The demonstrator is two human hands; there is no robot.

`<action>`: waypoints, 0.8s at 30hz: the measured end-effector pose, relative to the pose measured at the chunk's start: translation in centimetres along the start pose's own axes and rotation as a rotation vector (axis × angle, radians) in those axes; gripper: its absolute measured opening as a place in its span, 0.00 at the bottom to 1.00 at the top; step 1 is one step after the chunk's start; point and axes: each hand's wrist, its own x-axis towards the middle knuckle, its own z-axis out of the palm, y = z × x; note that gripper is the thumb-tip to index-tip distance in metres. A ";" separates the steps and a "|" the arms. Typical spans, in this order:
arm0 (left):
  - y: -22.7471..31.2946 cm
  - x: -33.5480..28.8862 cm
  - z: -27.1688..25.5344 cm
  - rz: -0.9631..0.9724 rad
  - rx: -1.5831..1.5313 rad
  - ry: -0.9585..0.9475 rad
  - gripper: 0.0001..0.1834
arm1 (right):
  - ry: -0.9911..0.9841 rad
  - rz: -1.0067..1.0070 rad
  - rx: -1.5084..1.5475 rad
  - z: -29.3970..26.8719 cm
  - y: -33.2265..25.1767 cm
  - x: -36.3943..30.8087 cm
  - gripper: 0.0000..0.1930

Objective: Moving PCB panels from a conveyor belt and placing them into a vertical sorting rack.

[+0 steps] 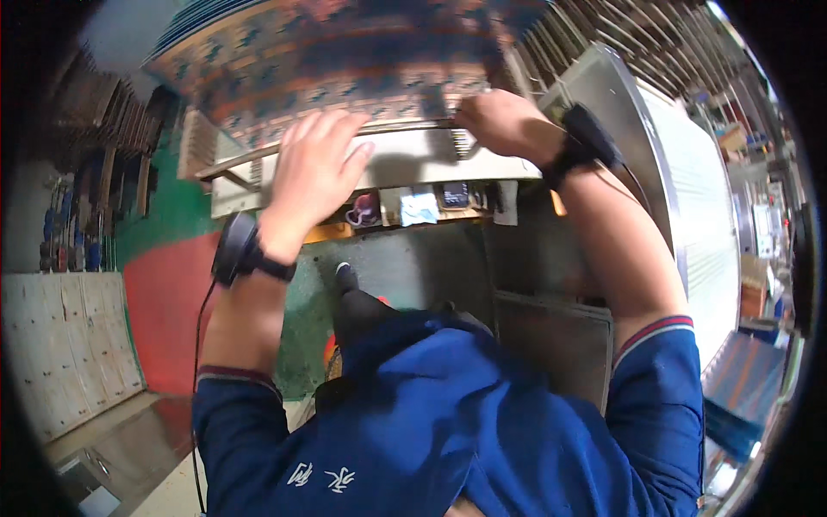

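bar [405,128]: long and thin, running sideways over the white surface [409,164], in front of the patterned panel [362,82]; its left end juts out.
left hand [314,168]: palm down across the bar, fingers straight and close together, thumb apart; no firm grip shows.
right hand [504,121]: at the bar's right end, fingers curled; what they pinch, if anything, i cannot tell.
bar slip: with the left hand lying flat, the bar could roll or swing if the right hand pushed unevenly.
cable [198,336]: loose beside the left forearm [250,327]; an outward sweep could snag it on the bar's end.
packet [419,207] and dark box [455,196]: by the surface's near edge; a dropped bar could knock them.
shirt [482,379]: two white characters; i can make out no brand.
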 end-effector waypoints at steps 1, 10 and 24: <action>0.9 0.6 1.8 0.020 0.050 -0.103 0.18 | -0.028 -0.011 0.024 -1.1 -1.8 -0.5 0.16; 6.1 6.2 6.2 -0.122 0.079 -0.470 0.21 | 0.181 -0.076 0.032 -0.5 -2.7 -2.3 0.13; 7.8 6.3 6.5 -0.207 0.154 -0.404 0.19 | 0.148 -0.260 -0.130 -1.7 -1.9 -1.8 0.13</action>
